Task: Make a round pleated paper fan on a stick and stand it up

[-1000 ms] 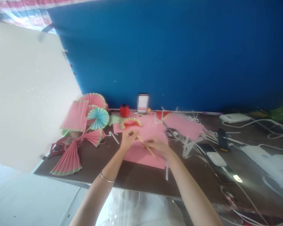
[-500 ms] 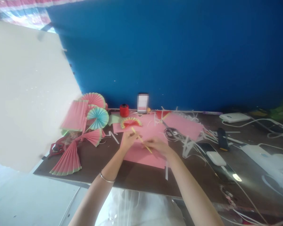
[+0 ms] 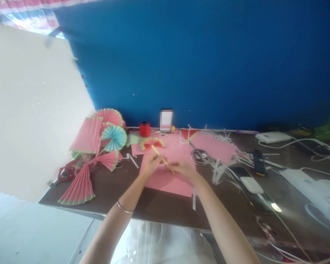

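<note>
Though thin, yellow strip (image 3: 164, 160) in fingers (image 3: 178, 167).

Right: dark smartphone (image 3: 261, 202) lying flat, white rounded case (image 3: 251, 185) resting on it. Far right: white device (image 3: 273, 137), white cable (image 3: 305, 140) beside it. Far side: purple pen (image 3: 246, 132), blue wall (image 3: 195, 66) behind.

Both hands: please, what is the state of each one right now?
Left hand: closed, pinching the yellow strip.
Right hand: closed, pinching the same strip nearer its lower end.
</note>
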Available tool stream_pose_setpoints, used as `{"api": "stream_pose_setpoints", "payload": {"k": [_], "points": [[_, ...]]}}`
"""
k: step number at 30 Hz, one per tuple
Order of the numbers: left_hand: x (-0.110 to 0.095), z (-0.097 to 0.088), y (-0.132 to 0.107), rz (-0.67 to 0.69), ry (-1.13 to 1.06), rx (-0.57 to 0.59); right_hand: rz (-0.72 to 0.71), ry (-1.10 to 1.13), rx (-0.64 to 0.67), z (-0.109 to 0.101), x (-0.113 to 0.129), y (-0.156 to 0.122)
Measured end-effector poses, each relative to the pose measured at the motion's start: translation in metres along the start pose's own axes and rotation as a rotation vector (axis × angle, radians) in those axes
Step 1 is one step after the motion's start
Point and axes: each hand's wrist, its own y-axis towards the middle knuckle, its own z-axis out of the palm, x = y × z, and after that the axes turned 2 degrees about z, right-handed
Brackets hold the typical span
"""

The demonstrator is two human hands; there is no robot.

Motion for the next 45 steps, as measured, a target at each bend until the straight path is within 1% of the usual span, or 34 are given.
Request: {"api": "stream_pose_setpoints", "payload": {"k": [3,6,9,12,14,17,21,26,29,34,40,42,45], "points": [[-0.001,-0.003,0.002,0.007,-0.044,-0.046,-0.002,0.048,0.019,-0.001,-0.002,0.001],[-0.002,-0.004,0.002,0.009,-0.079,-0.052,0.031,0.035,-0.025,0.0,-0.005,0.004],[-0.003,-0.004,0.002,0.001,-0.137,-0.072,0.012,0.036,-0.067,0.003,-0.007,0.006],[-0.005,-0.006,0.004,-0.014,-0.202,-0.155,-0.012,0.073,-0.071,0.003,-0.007,0.006],[-0.005,-0.01,0.007,-0.041,-0.245,-0.203,-0.021,0.059,-0.077,0.002,-0.007,0.005],[-0.007,-0.014,0.01,-0.101,-0.353,-0.208,-0.01,-0.016,-0.139,0.0,-0.007,0.005],[-0.01,-0.017,0.013,-0.123,-0.495,-0.235,-0.002,-0.043,-0.189,0.001,-0.007,0.006],[-0.011,-0.016,0.014,-0.181,-0.497,-0.222,0.014,-0.028,-0.267,0.001,-0.006,0.006],[-0.01,-0.019,0.016,-0.217,-0.504,-0.213,-0.004,-0.037,-0.317,-0.001,-0.007,0.008],[-0.011,-0.024,0.019,-0.202,-0.547,-0.244,-0.009,-0.129,-0.288,0.001,-0.013,0.012],[-0.012,-0.029,0.021,-0.205,-0.503,-0.339,-0.148,-0.257,-0.307,0.0,-0.017,0.012],[-0.011,-0.03,0.022,-0.195,-0.498,-0.351,-0.164,-0.35,-0.337,-0.002,-0.016,0.012],[-0.011,-0.029,0.02,-0.137,-0.502,-0.36,-0.168,-0.511,-0.442,-0.002,-0.015,0.012]]}}
